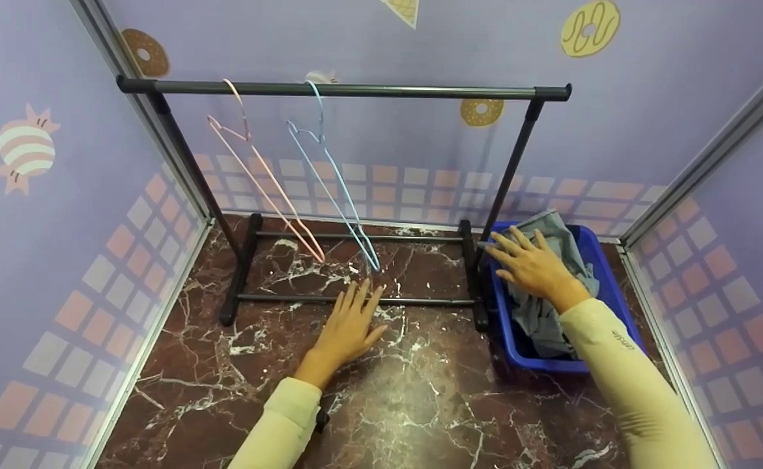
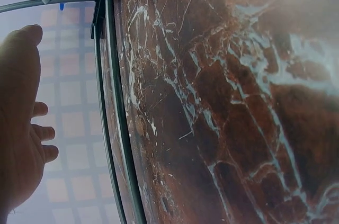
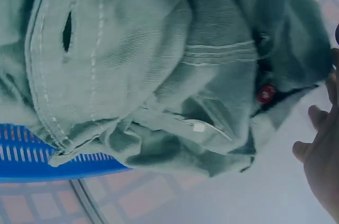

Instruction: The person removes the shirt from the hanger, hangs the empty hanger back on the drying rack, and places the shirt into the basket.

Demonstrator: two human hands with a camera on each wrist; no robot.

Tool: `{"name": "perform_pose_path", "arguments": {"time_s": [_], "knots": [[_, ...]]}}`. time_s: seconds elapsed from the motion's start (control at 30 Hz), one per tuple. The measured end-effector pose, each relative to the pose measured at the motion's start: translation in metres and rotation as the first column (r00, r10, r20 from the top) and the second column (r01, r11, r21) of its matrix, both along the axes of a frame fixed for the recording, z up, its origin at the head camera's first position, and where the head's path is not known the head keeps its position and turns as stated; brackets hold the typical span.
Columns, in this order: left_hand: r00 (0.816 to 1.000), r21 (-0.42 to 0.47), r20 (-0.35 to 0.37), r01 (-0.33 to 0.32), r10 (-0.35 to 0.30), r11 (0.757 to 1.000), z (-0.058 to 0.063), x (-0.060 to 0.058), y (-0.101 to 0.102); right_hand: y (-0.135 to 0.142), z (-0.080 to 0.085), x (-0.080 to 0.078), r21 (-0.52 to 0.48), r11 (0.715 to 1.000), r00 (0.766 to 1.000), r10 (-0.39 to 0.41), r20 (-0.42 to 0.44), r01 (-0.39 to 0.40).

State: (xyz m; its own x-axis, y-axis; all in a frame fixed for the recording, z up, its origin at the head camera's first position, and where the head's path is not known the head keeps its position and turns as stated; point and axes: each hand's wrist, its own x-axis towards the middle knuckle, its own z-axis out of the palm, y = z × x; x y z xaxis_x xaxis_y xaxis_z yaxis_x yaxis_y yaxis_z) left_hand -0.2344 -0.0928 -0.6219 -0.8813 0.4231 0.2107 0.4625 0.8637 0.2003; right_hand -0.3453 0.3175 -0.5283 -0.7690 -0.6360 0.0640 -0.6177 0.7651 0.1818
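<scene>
My right hand (image 1: 537, 267) is over a blue basket (image 1: 599, 267), its fingers spread above a crumpled grey-green garment (image 1: 541, 329). Close up in the right wrist view, the garment (image 3: 143, 75) shows a buttonhole, pale stitching and a red button (image 3: 266, 93); the fingers (image 3: 318, 115) are at its edge. My left hand (image 1: 348, 326) reaches out with straight fingers, holding nothing, just in front of the rack's lower front bar (image 1: 427, 301). Beyond its fingertips, a blue hanger (image 1: 345, 189) and a pink hanger (image 1: 270, 182) hang from the top rail.
The black clothes rack (image 1: 420, 91) stands on a dark red marbled floor (image 1: 407, 391) against the back wall. The basket sits beside the rack's right foot (image 1: 475, 280). Purple walls with sweets and tile patterns close in the left, back and right sides.
</scene>
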Motion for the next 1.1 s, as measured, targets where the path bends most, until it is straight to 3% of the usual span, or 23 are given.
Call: {"name": "perform_pose_path", "arguments": {"time_s": [0.17, 0.33, 0.47, 0.6, 0.83, 0.93, 1.1], "knots": [[1.000, 0.023, -0.014, 0.003, -0.003, 1.000, -0.003, 0.002, 0.001, 0.010, -0.009, -0.008, 0.043, 0.999, 0.999, -0.023, -0.036, 0.025], [1.000, 0.010, 0.009, -0.010, 0.010, 1.000, -0.007, 0.003, 0.002, 0.025, -0.011, -0.015, 0.047, 0.989, 0.989, -0.140, -0.051, 0.143], [0.999, 0.003, 0.050, -0.022, 0.022, 1.000, -0.009, 0.006, 0.001, 0.036, -0.012, -0.020, 0.006, 0.969, 0.969, -0.247, 0.021, 0.247], [0.999, 0.009, 0.044, -0.025, 0.024, 1.000, -0.009, 0.008, 0.001, 0.043, -0.013, -0.025, -0.038, 0.942, 0.937, -0.327, 0.124, 0.334], [0.999, 0.027, 0.047, -0.022, 0.021, 0.999, -0.009, 0.010, -0.002, 0.051, -0.023, -0.030, -0.142, 0.895, 0.879, -0.366, 0.305, 0.422], [0.999, 0.031, 0.046, -0.024, 0.023, 0.999, -0.008, 0.011, -0.003, 0.051, -0.027, -0.028, -0.152, 0.875, 0.845, -0.379, 0.378, 0.460], [0.999, 0.048, 0.042, -0.015, 0.013, 0.999, -0.007, 0.011, -0.003, 0.052, -0.036, -0.025, -0.132, 0.863, 0.813, -0.395, 0.429, 0.488]]}}
